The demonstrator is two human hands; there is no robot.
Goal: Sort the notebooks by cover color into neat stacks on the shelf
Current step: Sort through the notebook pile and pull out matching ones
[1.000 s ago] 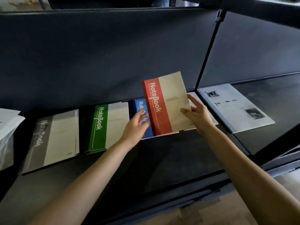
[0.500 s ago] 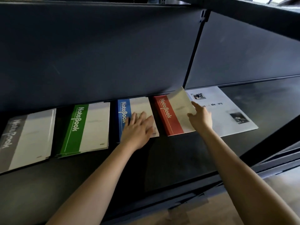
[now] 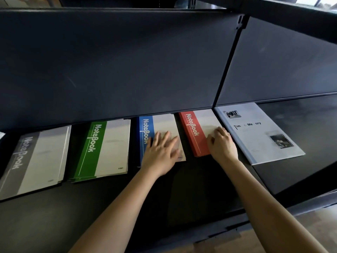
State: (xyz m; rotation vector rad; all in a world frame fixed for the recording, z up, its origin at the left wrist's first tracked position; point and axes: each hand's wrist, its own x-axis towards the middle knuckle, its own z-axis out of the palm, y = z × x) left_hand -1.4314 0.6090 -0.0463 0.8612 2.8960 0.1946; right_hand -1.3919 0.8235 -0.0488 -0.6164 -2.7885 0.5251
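Four notebook stacks lie in a row on the dark shelf [image 3: 191, 194]: grey [image 3: 36, 161] at the left, then green [image 3: 102, 148], blue [image 3: 145, 128] and red [image 3: 191, 132]. My left hand [image 3: 162, 154] lies flat on the blue notebook's pale right half with fingers straight and spread. My right hand [image 3: 221, 145] rests on the lower right part of the red notebook with its fingers curled and knuckles up. The red notebook lies flat, and its lower right corner is hidden under that hand.
A larger white booklet [image 3: 259, 132] with printed photos lies just right of the red stack, across the shelf's joint. A dark back panel [image 3: 127, 70] rises close behind the notebooks, with an upright post [image 3: 226, 70] at the joint. Bare shelf surface runs along the front.
The red notebook came down from the air and now lies flat right of the blue one. My left hand went flat onto the blue notebook; my right hand curled on the red cover.
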